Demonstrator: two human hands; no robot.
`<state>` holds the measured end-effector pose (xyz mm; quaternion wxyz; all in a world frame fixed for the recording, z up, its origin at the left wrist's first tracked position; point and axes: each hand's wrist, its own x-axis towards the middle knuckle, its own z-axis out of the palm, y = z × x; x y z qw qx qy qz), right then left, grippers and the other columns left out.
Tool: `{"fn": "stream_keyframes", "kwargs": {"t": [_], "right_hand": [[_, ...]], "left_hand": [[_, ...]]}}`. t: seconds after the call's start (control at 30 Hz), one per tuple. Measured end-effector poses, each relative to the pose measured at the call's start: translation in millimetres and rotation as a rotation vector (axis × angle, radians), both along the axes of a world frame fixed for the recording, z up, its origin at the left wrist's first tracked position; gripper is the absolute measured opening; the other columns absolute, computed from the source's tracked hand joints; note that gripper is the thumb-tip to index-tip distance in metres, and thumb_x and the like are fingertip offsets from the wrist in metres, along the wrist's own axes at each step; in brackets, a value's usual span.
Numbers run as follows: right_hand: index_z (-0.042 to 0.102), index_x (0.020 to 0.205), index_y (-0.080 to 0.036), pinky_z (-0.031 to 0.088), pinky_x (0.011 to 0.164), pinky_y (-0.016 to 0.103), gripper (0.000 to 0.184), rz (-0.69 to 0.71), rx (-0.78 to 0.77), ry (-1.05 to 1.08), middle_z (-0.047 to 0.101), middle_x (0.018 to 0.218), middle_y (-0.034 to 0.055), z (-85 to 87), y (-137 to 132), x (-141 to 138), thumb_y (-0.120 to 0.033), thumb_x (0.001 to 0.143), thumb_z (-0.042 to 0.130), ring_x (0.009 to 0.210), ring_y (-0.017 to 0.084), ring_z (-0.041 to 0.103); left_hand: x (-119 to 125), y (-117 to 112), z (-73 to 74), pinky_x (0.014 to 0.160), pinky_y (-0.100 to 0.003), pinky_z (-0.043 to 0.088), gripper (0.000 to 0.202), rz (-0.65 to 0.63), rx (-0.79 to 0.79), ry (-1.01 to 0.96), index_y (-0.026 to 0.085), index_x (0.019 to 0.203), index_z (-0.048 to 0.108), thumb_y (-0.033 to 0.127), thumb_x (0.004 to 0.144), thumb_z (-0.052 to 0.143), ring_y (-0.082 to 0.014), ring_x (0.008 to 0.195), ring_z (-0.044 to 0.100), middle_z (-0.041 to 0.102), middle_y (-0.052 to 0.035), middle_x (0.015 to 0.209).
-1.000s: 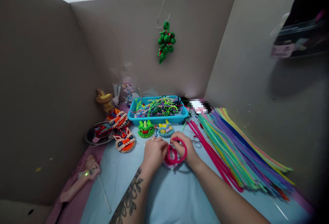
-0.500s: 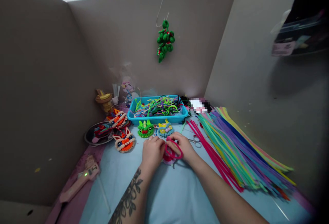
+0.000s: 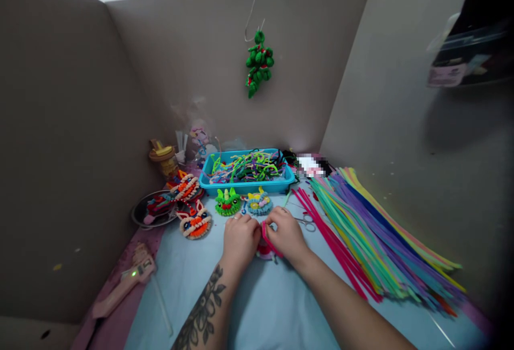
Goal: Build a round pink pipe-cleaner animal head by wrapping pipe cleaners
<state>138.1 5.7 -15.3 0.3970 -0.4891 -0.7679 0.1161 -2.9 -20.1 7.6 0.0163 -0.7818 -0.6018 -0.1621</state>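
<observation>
Between my hands, a bent bright pink pipe cleaner point(image 3: 273, 246) slants down over a small pink and purple piece point(image 3: 265, 254), which is partly hidden. My right hand point(image 3: 287, 232) is closed, thumb and fingers pinching the pipe cleaner. Just left of it, my left hand point(image 3: 241, 237) is closed with its fingertips at the work; what exactly they grip there is hidden. Beyond my hands sit a green pipe-cleaner animal head point(image 3: 227, 203) and a blue and yellow one point(image 3: 259, 203). Scissors point(image 3: 307, 224) lie beside my right hand.
A blue tray point(image 3: 247, 185) of pipe-cleaner scraps stands at the back. Long pink stems point(image 3: 337, 243) and a multicoloured bundle point(image 3: 373, 237) lie right. Left are orange lion heads point(image 3: 195, 221), a round dish point(image 3: 138, 211) and a pink glue gun point(image 3: 126, 288). Grey panels point(image 3: 193, 55) enclose the table.
The pink pipe cleaner's open loop has become a narrow slanted strip between my hands. My right hand has turned slightly and its fingers have drawn in; my left has barely moved.
</observation>
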Motion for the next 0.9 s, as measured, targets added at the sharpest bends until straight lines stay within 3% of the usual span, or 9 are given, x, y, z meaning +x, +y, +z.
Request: {"fn": "stream_keyframes", "kwargs": {"t": [0.2, 0.57, 0.9], "right_hand": [[0.053, 0.06, -0.021, 0.038, 0.068, 0.031, 0.019, -0.078, 0.095, -0.178, 0.056, 0.072, 0.0045, 5.9, -7.3, -4.6, -0.008, 0.074, 0.054, 0.076, 0.021, 0.05], [0.058, 0.071, -0.021, 0.041, 0.076, 0.033, 0.013, -0.027, 0.05, -0.094, 0.061, 0.082, 0.0054, 6.2, -7.3, -5.0, -0.009, 0.074, 0.055, 0.084, 0.022, 0.053], [0.059, 0.071, -0.02, 0.038, 0.073, 0.035, 0.014, -0.121, 0.092, -0.281, 0.062, 0.082, 0.008, 2.3, -6.5, -11.3, -0.013, 0.081, 0.053, 0.083, 0.024, 0.052]], "left_hand": [[1.5, 0.2, 1.1, 0.069, -0.033, 0.033, 0.021, -0.001, -0.016, 0.02, 0.021, 0.071, 0.066, 0.024, 0.085, 0.051, -0.0226, 0.084, 0.055, 0.064, -0.0056, 0.076], [-1.3, 0.1, -1.0, 0.069, -0.032, 0.034, 0.018, 0.024, -0.025, -0.014, 0.021, 0.071, 0.066, 0.023, 0.083, 0.052, -0.0215, 0.081, 0.055, 0.064, -0.0045, 0.075], [-0.4, 0.6, -2.6, 0.068, -0.032, 0.034, 0.022, 0.012, -0.027, -0.004, 0.02, 0.069, 0.065, 0.024, 0.084, 0.05, -0.0218, 0.08, 0.055, 0.064, -0.0058, 0.074]]}}
